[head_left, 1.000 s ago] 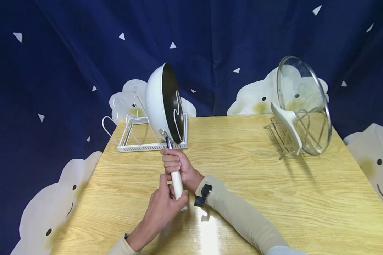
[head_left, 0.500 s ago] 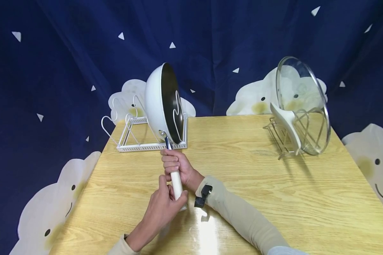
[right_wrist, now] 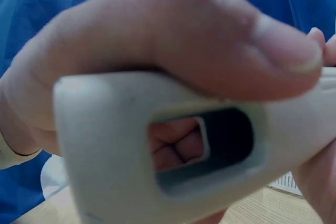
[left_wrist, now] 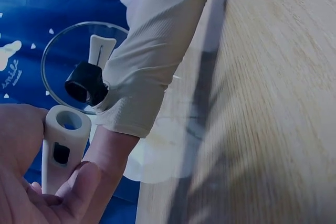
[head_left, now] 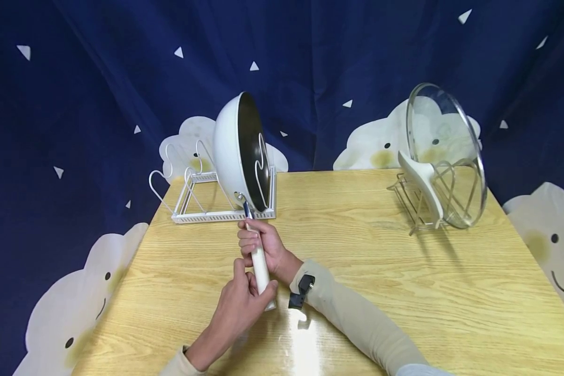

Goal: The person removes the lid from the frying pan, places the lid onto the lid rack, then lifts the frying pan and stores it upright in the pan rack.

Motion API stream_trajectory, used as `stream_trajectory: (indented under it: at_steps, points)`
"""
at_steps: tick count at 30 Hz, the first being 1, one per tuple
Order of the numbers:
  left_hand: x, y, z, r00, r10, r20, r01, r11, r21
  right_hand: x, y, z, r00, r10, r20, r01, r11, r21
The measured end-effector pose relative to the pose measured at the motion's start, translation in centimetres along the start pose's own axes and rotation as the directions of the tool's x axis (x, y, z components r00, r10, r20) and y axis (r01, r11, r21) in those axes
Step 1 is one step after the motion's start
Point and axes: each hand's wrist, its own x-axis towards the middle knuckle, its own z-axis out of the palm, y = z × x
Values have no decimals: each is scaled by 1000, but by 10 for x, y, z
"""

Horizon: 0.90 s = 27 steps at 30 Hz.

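Note:
A white wok [head_left: 226, 151] with a dark inside stands on its edge in a white wire rack [head_left: 202, 216], its handle [head_left: 260, 263] pointing toward me. Just below the metal neck, my right hand [head_left: 268, 248] grips this handle with curled fingers. Closer to me, the left hand [head_left: 239, 308] holds the handle's end between thumb and fingers. The slotted end of the handle [left_wrist: 65, 135] shows in the left wrist view, with the left thumb and fingers around it. A thumb [right_wrist: 210, 35] lies across the handle in the right wrist view.
At the back right, a glass lid [head_left: 470, 125] with a white handle [head_left: 423, 183] leans upright in a metal wire stand [head_left: 418, 224]. A black wrist device [head_left: 302, 291] sits on the right sleeve. Behind the wooden table [head_left: 348, 235] hangs a blue curtain [head_left: 310, 62].
The right hand and wrist have shifted slightly to the right, and its hold near the handle's neck has changed a little. The wok, rack and left hand look unmoved.

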Motion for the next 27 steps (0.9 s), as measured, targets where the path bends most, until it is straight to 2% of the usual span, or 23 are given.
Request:
stream_trajectory:
  at_steps: [7, 10, 13, 17, 23, 27]
  points:
    - [2, 0, 0, 1000, -26, 16, 27, 999, -42, -3, -1, 2, 998, -47, -30, 46, 999, -29]
    - [2, -1, -1, 998, -56, 29, 58, 996, -61, -5, 0, 3, 993, -76, -89, 69, 995, -77]
    - [3, -1, -1, 996, -82, 37, 84, 994, -75, -7, 0, 4, 979, -108, -175, 79, 983, -165]
    - [3, -2, -2, 994, -101, 44, 105, 991, -86, -11, -1, 5, 960, -109, -257, 37, 963, -268]
    - [2, -4, -2, 993, -113, 42, 116, 990, -81, -17, -4, 5, 980, -40, -194, -19, 956, -292]
    - [2, -5, -2, 994, -105, 42, 109, 990, -89, -21, -5, 5, 982, -25, -185, -36, 946, -322]
